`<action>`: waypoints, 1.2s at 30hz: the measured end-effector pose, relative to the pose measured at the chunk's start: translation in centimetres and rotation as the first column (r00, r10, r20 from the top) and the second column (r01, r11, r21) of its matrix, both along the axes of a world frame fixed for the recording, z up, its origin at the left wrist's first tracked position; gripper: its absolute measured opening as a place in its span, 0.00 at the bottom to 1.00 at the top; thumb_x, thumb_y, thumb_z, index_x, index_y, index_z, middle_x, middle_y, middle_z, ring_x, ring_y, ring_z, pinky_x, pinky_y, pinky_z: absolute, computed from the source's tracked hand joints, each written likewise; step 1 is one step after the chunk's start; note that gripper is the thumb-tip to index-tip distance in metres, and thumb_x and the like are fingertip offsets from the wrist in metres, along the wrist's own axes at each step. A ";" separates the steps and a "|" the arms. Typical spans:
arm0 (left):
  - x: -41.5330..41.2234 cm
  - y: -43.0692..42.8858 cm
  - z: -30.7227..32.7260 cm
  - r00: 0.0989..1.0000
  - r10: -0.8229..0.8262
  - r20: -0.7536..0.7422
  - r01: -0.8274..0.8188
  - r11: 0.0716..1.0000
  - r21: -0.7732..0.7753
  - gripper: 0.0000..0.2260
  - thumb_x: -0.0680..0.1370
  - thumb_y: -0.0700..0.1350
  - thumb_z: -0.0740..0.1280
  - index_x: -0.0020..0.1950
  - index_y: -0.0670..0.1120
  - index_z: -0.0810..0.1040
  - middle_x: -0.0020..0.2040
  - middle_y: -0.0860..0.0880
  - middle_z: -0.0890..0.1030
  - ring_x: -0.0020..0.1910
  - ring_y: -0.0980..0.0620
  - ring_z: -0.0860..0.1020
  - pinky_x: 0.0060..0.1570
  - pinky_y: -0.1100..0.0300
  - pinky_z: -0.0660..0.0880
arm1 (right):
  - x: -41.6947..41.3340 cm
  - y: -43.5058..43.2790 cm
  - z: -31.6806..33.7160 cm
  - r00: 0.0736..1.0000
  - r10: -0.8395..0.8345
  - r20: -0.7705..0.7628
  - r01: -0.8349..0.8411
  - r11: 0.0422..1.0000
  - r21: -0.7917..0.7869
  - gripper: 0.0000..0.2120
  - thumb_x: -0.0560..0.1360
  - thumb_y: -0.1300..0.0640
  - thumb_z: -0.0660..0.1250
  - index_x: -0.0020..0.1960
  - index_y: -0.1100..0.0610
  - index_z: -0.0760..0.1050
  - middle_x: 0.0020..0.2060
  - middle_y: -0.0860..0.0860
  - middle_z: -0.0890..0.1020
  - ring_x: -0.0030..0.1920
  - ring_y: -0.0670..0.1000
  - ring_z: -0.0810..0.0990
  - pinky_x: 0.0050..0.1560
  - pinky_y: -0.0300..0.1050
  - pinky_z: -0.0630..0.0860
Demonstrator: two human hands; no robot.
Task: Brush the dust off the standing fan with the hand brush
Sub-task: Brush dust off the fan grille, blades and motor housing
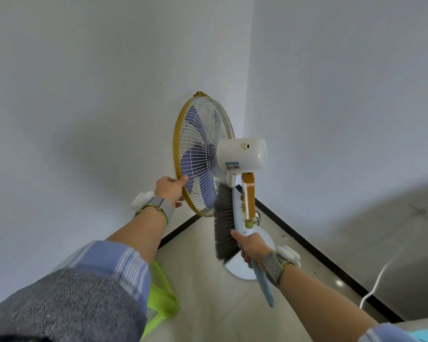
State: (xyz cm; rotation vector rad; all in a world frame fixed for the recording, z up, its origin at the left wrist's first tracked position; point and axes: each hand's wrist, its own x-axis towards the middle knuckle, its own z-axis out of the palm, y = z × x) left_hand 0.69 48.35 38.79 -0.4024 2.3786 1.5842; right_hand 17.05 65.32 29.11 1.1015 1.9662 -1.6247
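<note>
- Your right hand point(253, 245) is wrapping round the brush point(224, 218) where handle meets head. The thumb is reaching up beside the bristles, and the blue handle is sticking out below your wrist. I judge this close hold is giving you finer control of the bristle tips.
- The bristles are pointing left, and their upper end is touching the rear grille point(203, 134) just under the motor point(241, 154). You are probably working the lower back of the fan point(215, 169).
- Your left hand point(169, 188) is gripping the yellow rim point(176, 149) low on its near edge, thumb lying on it. This is likely steadying the head against the brush's push.
- The fan is standing in the room's corner, its back turned towards you.
- The brush and your right hand are covering much of the pole and part of the white base point(240, 274).
- Any dust on the grille is too fine to make out.
- A green dustpan point(162, 297) is lying on the floor, partly hidden by your left sleeve.
- A white cable point(378, 275) is trailing at the right, and neither of its ends is showing.
</note>
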 end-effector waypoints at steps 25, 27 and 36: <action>0.9 -0.4 -0.9 0.997 -0.067 -0.029 0.066 0.998 -0.015 0.13 0.78 0.53 0.67 0.53 0.45 0.74 0.49 0.44 0.81 0.48 0.44 0.80 0.45 0.52 0.78 | 2.0 -1.2 -2.8 0.975 -0.222 0.008 0.222 0.975 0.020 0.23 0.77 0.40 0.64 0.36 0.59 0.68 0.24 0.54 0.72 0.22 0.52 0.69 0.28 0.43 0.69; 0.9 -0.6 -1.1 0.996 -0.084 -0.032 0.083 0.996 -0.012 0.13 0.78 0.54 0.67 0.53 0.45 0.74 0.49 0.44 0.81 0.48 0.44 0.80 0.45 0.52 0.78 | 1.8 -2.0 -2.3 0.935 -0.354 -0.031 0.349 0.930 -0.113 0.23 0.80 0.41 0.60 0.36 0.59 0.67 0.24 0.55 0.71 0.22 0.52 0.69 0.28 0.43 0.70; 0.3 -1.6 -0.4 0.974 -0.226 -0.032 0.225 0.974 -0.042 0.13 0.78 0.55 0.68 0.48 0.45 0.75 0.48 0.43 0.82 0.44 0.46 0.79 0.45 0.52 0.78 | -2.9 -11.2 -0.4 0.844 -0.536 0.022 0.476 0.730 -0.491 0.19 0.81 0.45 0.61 0.39 0.59 0.67 0.31 0.54 0.72 0.31 0.52 0.72 0.39 0.47 0.74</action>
